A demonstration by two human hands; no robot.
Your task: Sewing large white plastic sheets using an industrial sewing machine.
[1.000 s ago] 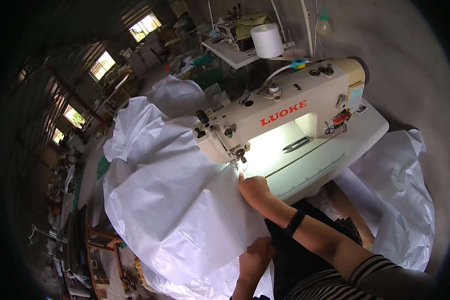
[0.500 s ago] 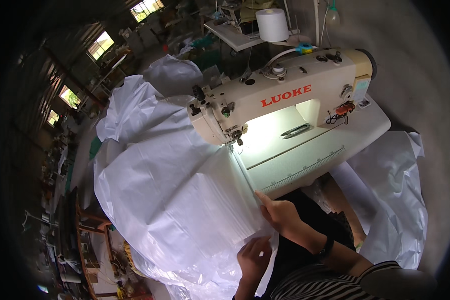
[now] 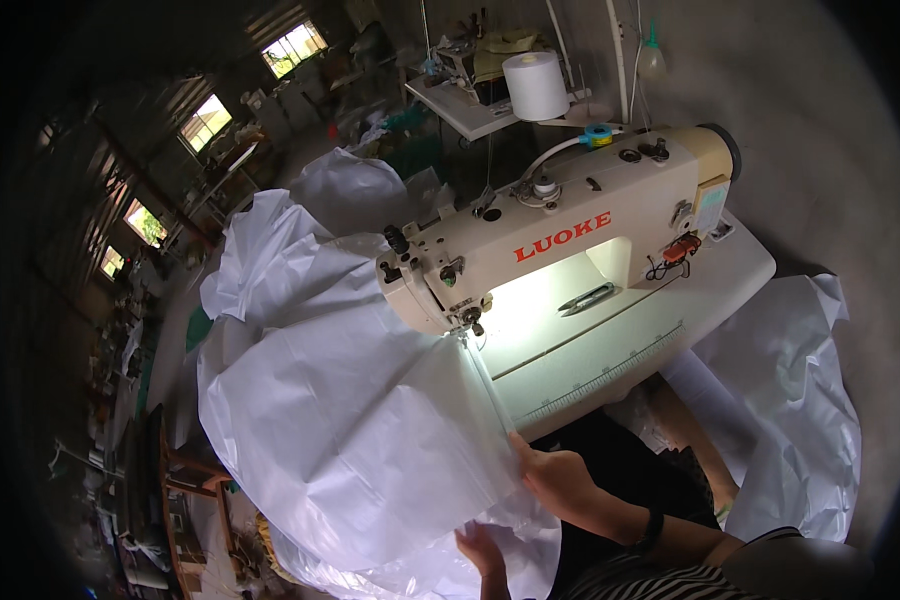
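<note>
A large white plastic sheet (image 3: 340, 370) spreads to the left of a cream sewing machine (image 3: 570, 225). Its straight right edge runs from under the needle and presser foot (image 3: 465, 335) toward me. My right hand (image 3: 560, 485) is closed on that edge just off the machine bed's front corner, index finger stretched along it. Lower and to the left, my left hand (image 3: 481, 550) is curled at a fold of the sheet's near part; its fingertips are partly hidden in the plastic.
Thread scissors (image 3: 587, 299) lie on the lit machine bed (image 3: 610, 370). A white thread cone (image 3: 536, 87) stands behind the machine. More white sheeting (image 3: 785, 400) hangs at the right. A wooden frame (image 3: 192, 475) stands at the left.
My left hand has shifted left and lower along the sheet, whose near part now drapes to its right. The right hand stays at the edge. The view has tilted slightly.
</note>
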